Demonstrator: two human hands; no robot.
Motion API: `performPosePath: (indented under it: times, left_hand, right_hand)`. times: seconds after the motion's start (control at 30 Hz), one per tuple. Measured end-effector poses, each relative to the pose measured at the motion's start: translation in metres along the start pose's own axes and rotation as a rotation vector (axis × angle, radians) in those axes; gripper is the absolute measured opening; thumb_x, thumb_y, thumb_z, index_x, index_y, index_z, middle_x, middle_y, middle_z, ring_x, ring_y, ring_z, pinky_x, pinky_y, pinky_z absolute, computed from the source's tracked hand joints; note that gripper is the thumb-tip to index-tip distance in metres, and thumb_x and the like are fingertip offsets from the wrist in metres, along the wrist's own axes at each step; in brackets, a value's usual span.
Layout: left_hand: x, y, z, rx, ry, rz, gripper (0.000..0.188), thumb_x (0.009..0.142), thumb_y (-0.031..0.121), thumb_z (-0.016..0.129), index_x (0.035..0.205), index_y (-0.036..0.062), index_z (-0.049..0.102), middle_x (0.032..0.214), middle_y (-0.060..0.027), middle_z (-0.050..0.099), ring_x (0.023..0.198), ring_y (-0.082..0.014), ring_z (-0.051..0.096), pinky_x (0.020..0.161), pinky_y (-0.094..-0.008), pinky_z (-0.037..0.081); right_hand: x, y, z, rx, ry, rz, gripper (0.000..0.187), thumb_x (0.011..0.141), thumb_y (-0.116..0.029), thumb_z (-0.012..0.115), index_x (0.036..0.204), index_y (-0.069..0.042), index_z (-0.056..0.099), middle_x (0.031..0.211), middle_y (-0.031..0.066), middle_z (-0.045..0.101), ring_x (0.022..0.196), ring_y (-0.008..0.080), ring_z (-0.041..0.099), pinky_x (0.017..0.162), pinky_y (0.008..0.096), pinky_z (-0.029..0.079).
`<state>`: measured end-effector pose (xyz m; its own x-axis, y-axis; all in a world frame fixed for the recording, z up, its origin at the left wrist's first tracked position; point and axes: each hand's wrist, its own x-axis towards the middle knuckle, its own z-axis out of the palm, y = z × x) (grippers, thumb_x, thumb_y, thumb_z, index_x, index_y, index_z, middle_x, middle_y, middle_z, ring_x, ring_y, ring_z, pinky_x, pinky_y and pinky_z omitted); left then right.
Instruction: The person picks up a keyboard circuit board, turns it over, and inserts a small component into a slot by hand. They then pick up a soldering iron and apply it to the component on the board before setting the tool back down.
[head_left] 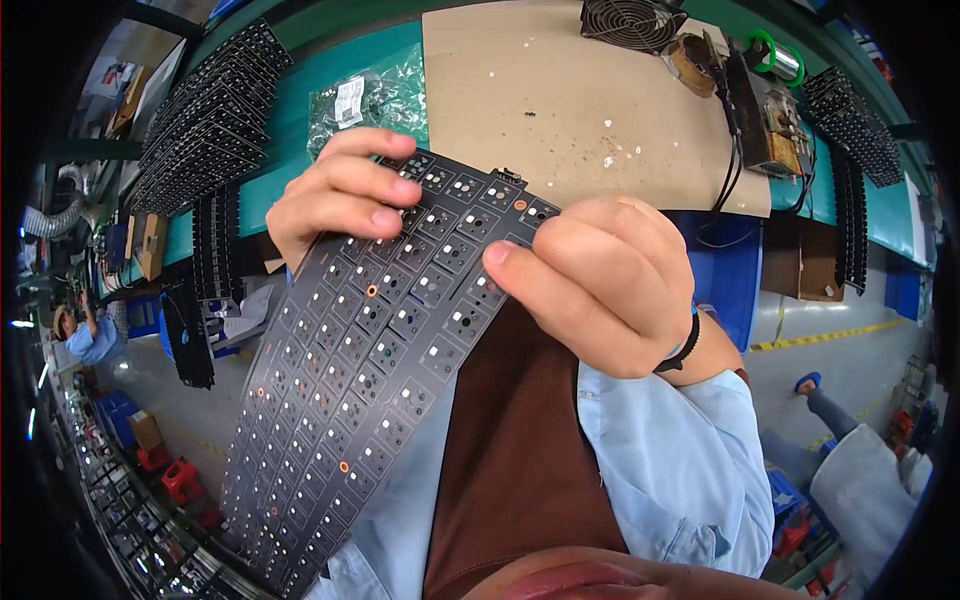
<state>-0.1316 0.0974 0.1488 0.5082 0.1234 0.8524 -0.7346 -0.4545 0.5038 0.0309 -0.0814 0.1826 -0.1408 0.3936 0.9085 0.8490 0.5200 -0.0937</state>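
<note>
A long black keyboard circuit board [385,345], dotted with white squares and a few orange-ringed holes, is held up tilted in front of my chest. My left hand [345,190] grips its upper left edge, fingertips lying over the face and the thumb hidden behind. At the upper right corner my right hand [610,280] is closed on the board, one fingertip pressed to its face and the other fingers curled. A small black connector [510,178] juts from the board's top edge between the hands.
A brown sheet [480,100] with scattered tiny bits covers the bench. Behind it are a fan [632,22], a green solder spool [778,58] and a cabled soldering unit [762,120]. Board stacks [215,115] stand left, another [850,120] right. A clear bag [370,95] lies left.
</note>
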Motion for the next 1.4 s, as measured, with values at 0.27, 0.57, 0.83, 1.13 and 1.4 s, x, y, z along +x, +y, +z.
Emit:
performPosePath:
  times: [0.27, 0.57, 0.83, 1.13, 1.4]
  left_hand:
    - [-0.003, -0.020, 0.012, 0.030, 0.144, -0.091, 0.027, 0.085, 0.021, 0.074, 0.098, -0.0007, 0.067, 0.096, -0.0179, 0.070, 0.097, -0.0338, 0.065, 0.084, -0.0426, 0.052]
    - [0.020, -0.024, 0.001, 0.019, -0.127, 0.002, 0.028, 0.083, 0.023, 0.074, 0.097, -0.0009, 0.070, 0.095, -0.0184, 0.071, 0.083, -0.0270, 0.067, 0.073, -0.0339, 0.052]
    - [0.016, -0.023, 0.028, 0.009, -0.101, -0.170, 0.032, 0.084, 0.026, 0.073, 0.103, 0.0004, 0.070, 0.105, -0.0220, 0.071, 0.079, -0.0235, 0.066, 0.068, -0.0310, 0.047]
    - [0.019, -0.025, 0.022, 0.019, -0.227, -0.199, 0.045, 0.080, 0.024, 0.079, 0.115, -0.0010, 0.066, 0.111, -0.0213, 0.069, 0.090, -0.0243, 0.066, 0.080, -0.0326, 0.048]
    - [-0.007, 0.008, 0.039, -0.126, 0.122, -0.784, 0.064, 0.078, 0.010, 0.082, 0.133, -0.0018, 0.052, 0.125, -0.0140, 0.062, 0.112, -0.0262, 0.061, 0.096, -0.0370, 0.050]
  right_hand:
    - [-0.004, -0.002, -0.002, 0.035, -0.004, -0.040, 0.036, 0.058, -0.008, 0.068, 0.093, 0.000, 0.072, 0.085, 0.0062, 0.056, 0.062, 0.0175, 0.053, 0.050, 0.0273, 0.042]
    - [-0.008, 0.002, -0.006, 0.070, 0.000, 0.042, 0.036, 0.057, 0.001, 0.076, 0.092, -0.002, 0.072, 0.084, 0.0074, 0.057, 0.060, 0.0185, 0.055, 0.049, 0.0281, 0.043]
    - [-0.005, 0.012, -0.010, 0.110, 0.030, 0.235, 0.029, 0.063, 0.001, 0.080, 0.091, -0.004, 0.072, 0.083, 0.0083, 0.060, 0.061, 0.0208, 0.058, 0.051, 0.0287, 0.045]
    - [0.003, 0.027, -0.010, 0.231, 0.151, 0.346, 0.019, 0.068, -0.004, 0.081, 0.085, -0.002, 0.072, 0.084, 0.0105, 0.062, 0.064, 0.0216, 0.060, 0.055, 0.0280, 0.048]
    - [0.011, 0.051, -0.015, 0.238, 0.084, 0.417, 0.017, 0.078, -0.009, 0.075, 0.093, -0.003, 0.070, 0.079, 0.0072, 0.065, 0.073, 0.0207, 0.067, 0.065, 0.0290, 0.053]
